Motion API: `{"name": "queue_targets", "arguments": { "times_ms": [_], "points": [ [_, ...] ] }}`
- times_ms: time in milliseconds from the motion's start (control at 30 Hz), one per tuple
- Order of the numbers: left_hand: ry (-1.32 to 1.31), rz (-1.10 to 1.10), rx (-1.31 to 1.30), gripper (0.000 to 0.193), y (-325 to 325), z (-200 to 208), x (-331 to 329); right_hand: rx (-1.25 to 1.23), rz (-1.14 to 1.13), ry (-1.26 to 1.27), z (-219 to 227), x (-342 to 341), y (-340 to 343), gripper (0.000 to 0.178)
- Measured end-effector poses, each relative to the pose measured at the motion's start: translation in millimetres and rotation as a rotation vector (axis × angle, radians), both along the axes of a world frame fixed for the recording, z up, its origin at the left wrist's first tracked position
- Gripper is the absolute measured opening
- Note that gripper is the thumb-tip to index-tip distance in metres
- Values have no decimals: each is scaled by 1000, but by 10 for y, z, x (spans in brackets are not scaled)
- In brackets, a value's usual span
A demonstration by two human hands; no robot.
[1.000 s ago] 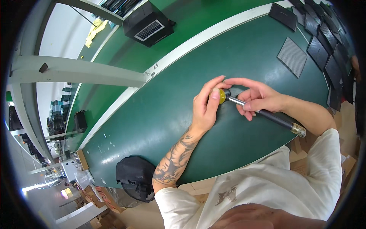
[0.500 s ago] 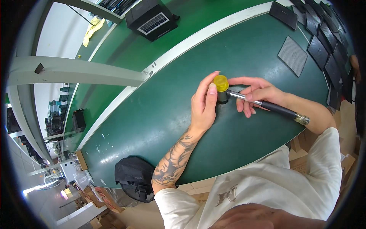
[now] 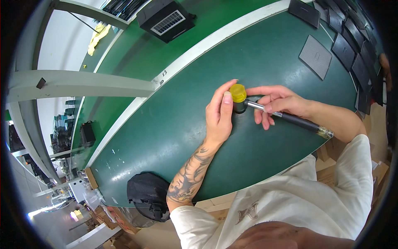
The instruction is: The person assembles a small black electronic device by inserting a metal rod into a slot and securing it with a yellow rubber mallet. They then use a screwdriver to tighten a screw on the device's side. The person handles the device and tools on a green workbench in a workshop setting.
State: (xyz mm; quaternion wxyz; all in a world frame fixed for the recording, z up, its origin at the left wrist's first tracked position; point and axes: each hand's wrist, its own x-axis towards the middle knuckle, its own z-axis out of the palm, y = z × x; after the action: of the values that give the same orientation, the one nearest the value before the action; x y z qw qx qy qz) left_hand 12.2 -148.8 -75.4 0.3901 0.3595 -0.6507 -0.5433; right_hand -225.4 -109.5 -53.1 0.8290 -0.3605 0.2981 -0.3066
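Observation:
A mallet (image 3: 253,105) with a translucent yellow face, a black head and a chrome shaft ending in a black grip is held over the green table (image 3: 257,149). Around the left side of its head curls my left hand (image 3: 220,110), thumb on the near side and fingers behind. My right hand (image 3: 280,103) pinches the shaft between thumb and fingers, while its index finger stretches to the head. The yellow face points up, and the handle runs right, toward my right forearm. Whether the head rests on the table, I cannot tell.
Many flat black panels (image 3: 360,62) pile up at the far right, with a grey patterned panel (image 3: 316,57) beside them. A black bag (image 3: 147,195) lies at the near left edge. Beyond the white rail stands a black box with a louvred panel (image 3: 166,20). A pale post (image 3: 83,83) crosses the left.
The view has shifted slightly, so the table's things appear a few pixels over. Both hands keep their hold on the mallet, which looks barely moved.

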Motion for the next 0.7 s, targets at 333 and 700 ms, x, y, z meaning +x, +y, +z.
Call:
{"name": "queue_targets", "arguments": {
  "times_ms": [333, 700],
  "points": [
    [-1, 1, -46, 36, -7, -39, 13, -20, -4, -22, -35, 12, 5, 70],
    [14, -9, -28, 34, -27, 7, -39, -7, -4, -29, -39, -54, -11, 70]
  ]
}}
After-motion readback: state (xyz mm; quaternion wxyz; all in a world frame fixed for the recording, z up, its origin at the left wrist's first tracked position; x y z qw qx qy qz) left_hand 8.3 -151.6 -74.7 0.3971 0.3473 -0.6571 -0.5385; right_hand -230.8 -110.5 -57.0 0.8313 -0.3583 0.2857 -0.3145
